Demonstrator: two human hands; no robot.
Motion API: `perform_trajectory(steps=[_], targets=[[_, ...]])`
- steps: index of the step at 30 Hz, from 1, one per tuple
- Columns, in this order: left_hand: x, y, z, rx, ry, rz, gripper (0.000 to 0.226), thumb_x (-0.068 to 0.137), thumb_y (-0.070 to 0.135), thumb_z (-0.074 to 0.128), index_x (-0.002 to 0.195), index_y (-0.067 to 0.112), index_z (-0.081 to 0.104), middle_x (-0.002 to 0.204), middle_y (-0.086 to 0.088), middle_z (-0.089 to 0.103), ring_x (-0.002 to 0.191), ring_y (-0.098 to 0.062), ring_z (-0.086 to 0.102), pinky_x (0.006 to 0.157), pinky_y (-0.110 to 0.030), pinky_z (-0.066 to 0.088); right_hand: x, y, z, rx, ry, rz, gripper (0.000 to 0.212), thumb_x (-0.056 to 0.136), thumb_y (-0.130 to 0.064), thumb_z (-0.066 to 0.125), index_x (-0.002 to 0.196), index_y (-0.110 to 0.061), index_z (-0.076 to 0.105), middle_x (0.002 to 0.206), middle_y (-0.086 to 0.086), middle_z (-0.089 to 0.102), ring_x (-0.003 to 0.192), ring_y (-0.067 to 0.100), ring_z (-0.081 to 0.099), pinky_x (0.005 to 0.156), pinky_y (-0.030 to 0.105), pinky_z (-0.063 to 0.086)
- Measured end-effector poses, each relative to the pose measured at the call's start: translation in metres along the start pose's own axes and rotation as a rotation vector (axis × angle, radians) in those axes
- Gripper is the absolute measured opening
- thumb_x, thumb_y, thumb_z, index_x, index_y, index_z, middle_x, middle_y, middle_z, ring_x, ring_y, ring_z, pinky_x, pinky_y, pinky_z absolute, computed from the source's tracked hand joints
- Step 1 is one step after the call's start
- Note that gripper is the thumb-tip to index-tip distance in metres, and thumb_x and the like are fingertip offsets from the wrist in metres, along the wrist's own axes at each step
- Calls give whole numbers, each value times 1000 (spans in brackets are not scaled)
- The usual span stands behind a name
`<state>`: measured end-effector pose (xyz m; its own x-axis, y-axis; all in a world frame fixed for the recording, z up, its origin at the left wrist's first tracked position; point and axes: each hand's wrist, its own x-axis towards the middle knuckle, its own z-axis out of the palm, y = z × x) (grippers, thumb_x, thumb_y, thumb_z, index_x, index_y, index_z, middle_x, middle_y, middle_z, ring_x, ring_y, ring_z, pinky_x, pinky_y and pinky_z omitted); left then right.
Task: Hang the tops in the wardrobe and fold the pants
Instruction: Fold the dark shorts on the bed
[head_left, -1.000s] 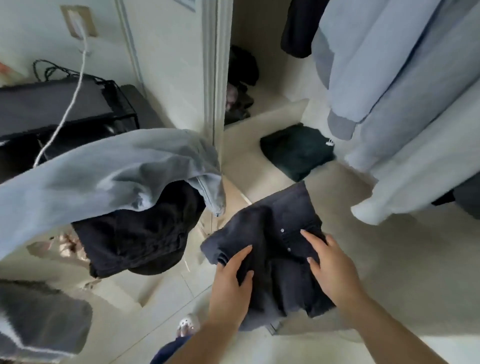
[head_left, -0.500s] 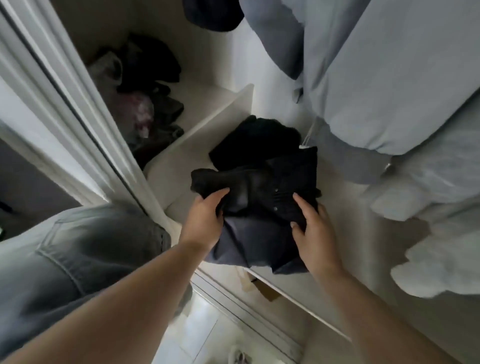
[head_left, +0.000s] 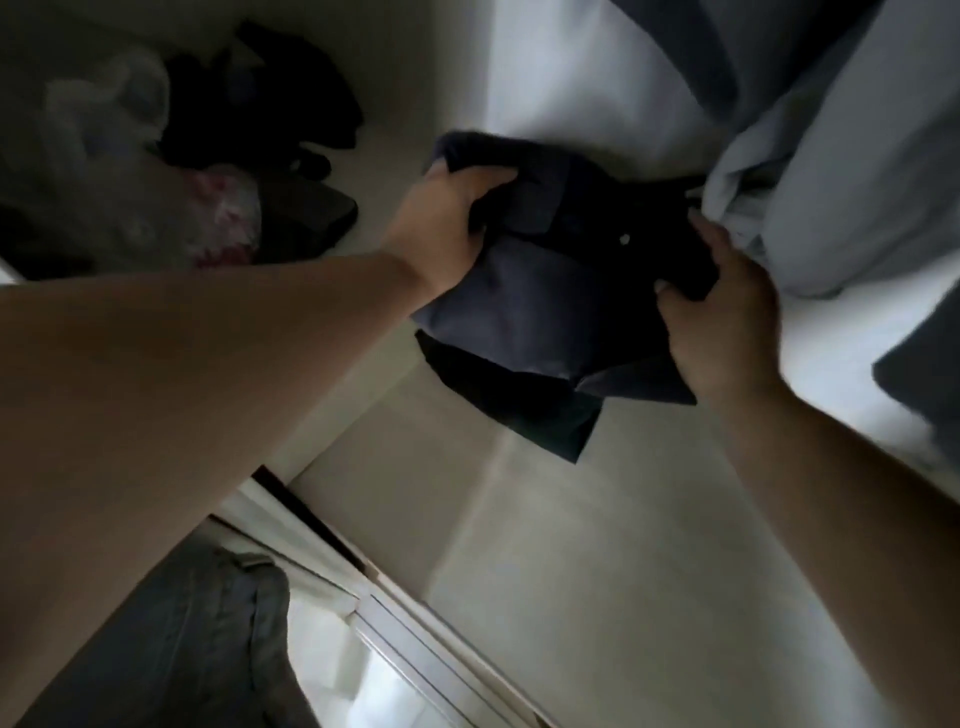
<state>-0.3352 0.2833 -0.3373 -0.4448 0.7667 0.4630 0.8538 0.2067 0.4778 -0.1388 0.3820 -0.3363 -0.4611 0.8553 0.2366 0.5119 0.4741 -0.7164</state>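
- The folded dark pants (head_left: 561, 306) were held inside the wardrobe, above its pale shelf (head_left: 597, 571); whether they touched the shelf or the dark garment (head_left: 524, 415) showing beneath their lower edge could not be told.
- The left hand (head_left: 447, 228) gripped the upper left end of the pants, fingers curled over the rolled edge of the cloth.
- The right hand (head_left: 722, 322) held the right edge of the pants, thumb pressed on top of the fabric and the other fingers hidden behind or under it.
- A small pale button (head_left: 625, 239) showed on the top face of the pants, between the two hands.
- Pale blue hanging tops (head_left: 831, 171) draped just to the right of the pants, one cuff touching or nearly touching the right hand's fingertips.
- To the left of the pants, beyond a divider, a heap of dark clothes (head_left: 280, 104) and a pale bag (head_left: 130, 171) lay in the next compartment.
- Below and left of the pants, near the left forearm, a grey garment (head_left: 197, 639) hung beside the white door track (head_left: 395, 623).
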Motion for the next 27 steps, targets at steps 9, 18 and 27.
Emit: perform_trajectory(steps=[9, 18, 27], targets=[[-1, -78, 90, 35, -189, -95, 54, 85, 3, 59, 137, 15, 50, 145, -20, 39, 132, -35, 39, 102, -17, 21, 1, 91, 94, 103, 4, 107, 60, 84, 0, 63, 140, -12, 45, 139, 15, 46, 129, 27, 44, 107, 28, 33], [-27, -106, 139, 73, -255, -174, 82, 80, 20, 74, 148, 27, 30, 156, -17, 12, 142, -34, 20, 117, -36, 21, -32, 150, 124, 14, -5, 322, 64, 84, -20, 68, 142, -25, 42, 145, 10, 37, 129, 27, 42, 93, 25, 33], [-24, -76, 162, 552, -315, 420, 85, 82, 55, 58, 151, 22, 22, 159, -16, 7, 147, -34, -1, 113, -59, -5, -1, 124, 133, -573, -184, -286, 67, 87, -47, 52, 147, -26, 32, 159, 12, 7, 147, 29, 1, 113, 57, 5]])
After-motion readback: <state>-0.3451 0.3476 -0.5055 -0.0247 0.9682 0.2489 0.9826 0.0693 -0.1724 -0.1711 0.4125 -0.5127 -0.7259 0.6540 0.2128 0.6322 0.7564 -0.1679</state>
